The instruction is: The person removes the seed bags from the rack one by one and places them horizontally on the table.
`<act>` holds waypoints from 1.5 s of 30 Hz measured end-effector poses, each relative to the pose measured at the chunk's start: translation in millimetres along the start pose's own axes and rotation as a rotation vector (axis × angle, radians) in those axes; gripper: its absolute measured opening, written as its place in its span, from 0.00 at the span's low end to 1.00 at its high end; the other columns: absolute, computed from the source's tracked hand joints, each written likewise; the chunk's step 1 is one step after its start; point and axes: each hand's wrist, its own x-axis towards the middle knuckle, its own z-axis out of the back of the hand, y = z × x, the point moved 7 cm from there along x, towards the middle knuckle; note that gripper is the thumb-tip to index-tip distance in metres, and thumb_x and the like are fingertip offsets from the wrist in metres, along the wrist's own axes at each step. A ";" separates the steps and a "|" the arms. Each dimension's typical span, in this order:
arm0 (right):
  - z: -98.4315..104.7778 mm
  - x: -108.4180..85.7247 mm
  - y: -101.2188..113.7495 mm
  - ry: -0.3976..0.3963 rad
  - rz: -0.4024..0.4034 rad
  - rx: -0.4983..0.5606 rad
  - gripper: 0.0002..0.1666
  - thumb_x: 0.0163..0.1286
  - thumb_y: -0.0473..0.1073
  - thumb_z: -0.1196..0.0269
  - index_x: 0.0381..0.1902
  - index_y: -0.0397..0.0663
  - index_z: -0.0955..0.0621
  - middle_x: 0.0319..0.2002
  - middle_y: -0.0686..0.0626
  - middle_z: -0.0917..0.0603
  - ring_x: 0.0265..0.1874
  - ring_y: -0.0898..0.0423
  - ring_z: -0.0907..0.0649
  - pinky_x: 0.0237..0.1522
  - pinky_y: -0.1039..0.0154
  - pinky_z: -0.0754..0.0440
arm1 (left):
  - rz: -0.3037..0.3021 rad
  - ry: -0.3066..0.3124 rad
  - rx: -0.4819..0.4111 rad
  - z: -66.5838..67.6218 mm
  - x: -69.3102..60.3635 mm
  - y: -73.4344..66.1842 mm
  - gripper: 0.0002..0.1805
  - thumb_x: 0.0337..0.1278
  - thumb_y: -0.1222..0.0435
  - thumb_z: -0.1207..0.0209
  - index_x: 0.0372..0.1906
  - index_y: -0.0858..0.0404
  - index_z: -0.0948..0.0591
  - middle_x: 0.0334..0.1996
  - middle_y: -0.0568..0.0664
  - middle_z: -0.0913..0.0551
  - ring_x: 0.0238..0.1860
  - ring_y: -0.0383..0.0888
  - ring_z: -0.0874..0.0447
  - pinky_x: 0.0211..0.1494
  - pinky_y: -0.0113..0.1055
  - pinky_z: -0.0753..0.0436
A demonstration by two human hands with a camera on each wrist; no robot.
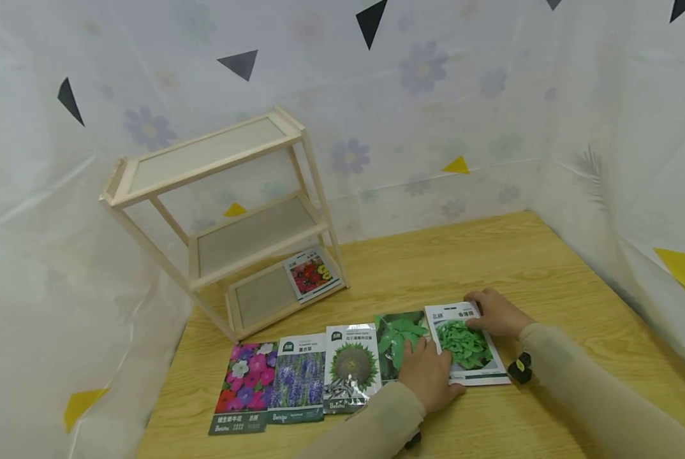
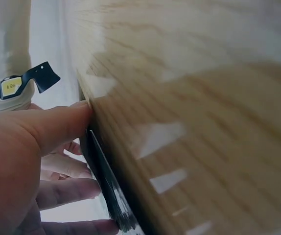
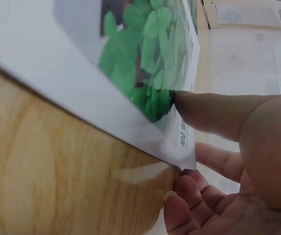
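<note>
My right hand [image 1: 496, 313] pinches the upper right corner of a white seed packet [image 1: 467, 347] with green leaves pictured on it. In the right wrist view its thumb [image 3: 214, 115] lies on the packet's face, with fingers by the corner's edge. My left hand [image 1: 427, 376] rests, fingers extended, over the lower part of a green leaf packet [image 1: 397, 328] and the white packet's left edge. Left of it lie a sunflower packet [image 1: 353, 366], a lavender packet [image 1: 298, 379] and a pink flower packet [image 1: 245, 389], side by side.
A wooden three-tier shelf [image 1: 216, 167] stands at the back left of the wooden table [image 1: 434, 261]. On its bottom tier lies a seed packet [image 1: 310, 275] with red and yellow flowers. White patterned sheeting [image 1: 331, 76] surrounds the table.
</note>
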 end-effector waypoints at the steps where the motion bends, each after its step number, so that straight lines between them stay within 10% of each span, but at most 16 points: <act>1: -0.3 0.0 -0.3 -0.001 -0.005 -0.004 0.35 0.60 0.48 0.30 0.60 0.34 0.26 0.52 0.29 0.28 0.48 0.38 0.24 0.48 0.41 0.25 | 0.002 0.003 0.005 0.0 0.1 0.0 0.31 0.50 0.31 0.46 0.50 0.47 0.20 0.53 0.49 0.21 0.60 0.47 0.29 0.62 0.53 0.30; 45: 0.1 3.2 0.9 -0.003 -0.031 -0.005 0.35 0.61 0.50 0.31 0.62 0.39 0.26 0.52 0.31 0.29 0.47 0.40 0.25 0.45 0.42 0.25 | 0.007 0.035 -0.011 3.1 -0.8 1.8 0.30 0.50 0.32 0.43 0.48 0.50 0.20 0.48 0.48 0.22 0.54 0.45 0.26 0.60 0.42 0.27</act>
